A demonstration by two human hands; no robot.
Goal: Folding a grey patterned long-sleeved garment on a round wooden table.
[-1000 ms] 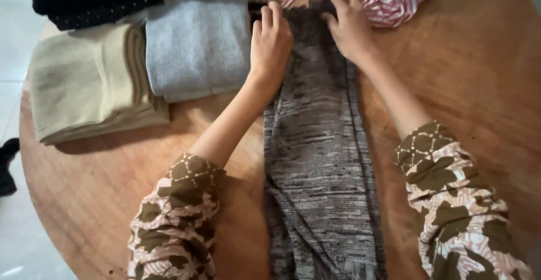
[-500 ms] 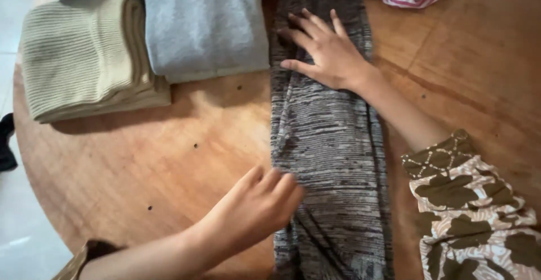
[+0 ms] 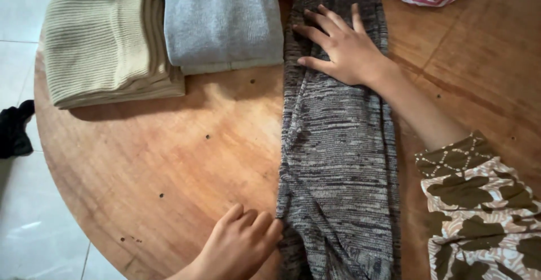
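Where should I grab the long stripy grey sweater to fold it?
Probably the near end of the grey marled sweater, from its left edge, where the left hand already touches it. It lies flat in a long strip, and the right hand pins the far end.

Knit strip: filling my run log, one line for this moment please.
right hand flat on knit strip | left hand at near edge | table

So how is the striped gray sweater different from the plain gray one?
The striped gray sweater lies long and narrow down the table; the plain gray sweater is folded into a short block. The striped one is dark and streaky, the plain one pale and even. Both hands touch the striped one, none the plain one. Both are gray knits.
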